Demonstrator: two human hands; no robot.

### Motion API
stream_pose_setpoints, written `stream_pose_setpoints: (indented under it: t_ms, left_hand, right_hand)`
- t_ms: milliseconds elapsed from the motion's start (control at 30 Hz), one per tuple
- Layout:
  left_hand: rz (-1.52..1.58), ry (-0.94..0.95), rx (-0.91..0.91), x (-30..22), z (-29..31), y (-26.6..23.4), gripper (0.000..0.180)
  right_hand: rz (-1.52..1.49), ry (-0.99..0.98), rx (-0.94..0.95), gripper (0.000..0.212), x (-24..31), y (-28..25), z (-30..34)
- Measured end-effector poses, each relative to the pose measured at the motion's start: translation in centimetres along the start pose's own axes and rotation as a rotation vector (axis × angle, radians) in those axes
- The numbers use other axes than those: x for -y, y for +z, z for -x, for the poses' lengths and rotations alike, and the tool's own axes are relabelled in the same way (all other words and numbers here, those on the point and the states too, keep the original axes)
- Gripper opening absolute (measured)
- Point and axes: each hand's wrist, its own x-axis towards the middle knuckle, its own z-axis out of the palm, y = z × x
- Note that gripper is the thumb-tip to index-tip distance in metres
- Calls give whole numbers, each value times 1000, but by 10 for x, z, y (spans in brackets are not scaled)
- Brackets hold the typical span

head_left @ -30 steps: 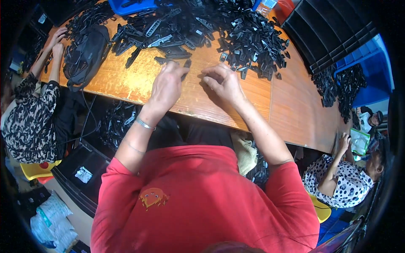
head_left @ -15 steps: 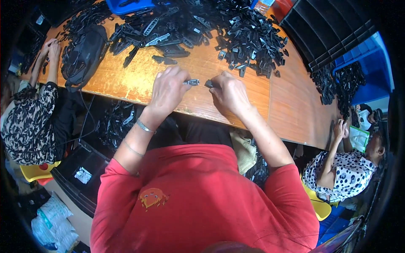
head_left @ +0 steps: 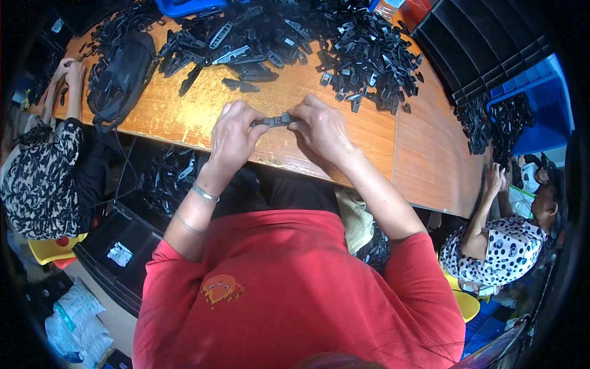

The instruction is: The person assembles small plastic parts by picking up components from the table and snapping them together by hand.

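Over the near part of the wooden table [head_left: 362, 147], my left hand [head_left: 233, 130] and my right hand [head_left: 321, 126] face each other. Between them is a narrow black plastic part [head_left: 275, 120], pinched by its left end in my left fingers and by its right end in my right fingers. It lies about level, and my fingertips cover both ends. Beyond my hands, a heap of long black plastic parts [head_left: 255, 72] spreads across the table. To its right lies a pile of small black clip-like pieces [head_left: 369, 61].
A black bag [head_left: 126, 77] rests at the left. Black crates [head_left: 485, 49] and a blue bin [head_left: 544, 123] stand at the right. One person [head_left: 43, 175] works at the left, another [head_left: 510, 246] at the right. An open black crate [head_left: 114, 270] sits below the table's left edge.
My hands have come together. The piece in my left hand and the small black piece in my right, apart before, now meet in one line between my fingers.
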Motion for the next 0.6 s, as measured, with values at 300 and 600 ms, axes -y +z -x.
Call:
stream_pose_setpoints:
  t_ms: [300,600]
  left_hand:
    - [44,-58,-18,3,7,-2,16]
    - [-113,-387,200,76,70,-173,20]
  right_hand:
    - [-4,-253,116,21,1,15,-23]
    - [320,-122,-133,15,-51,-40,-13]
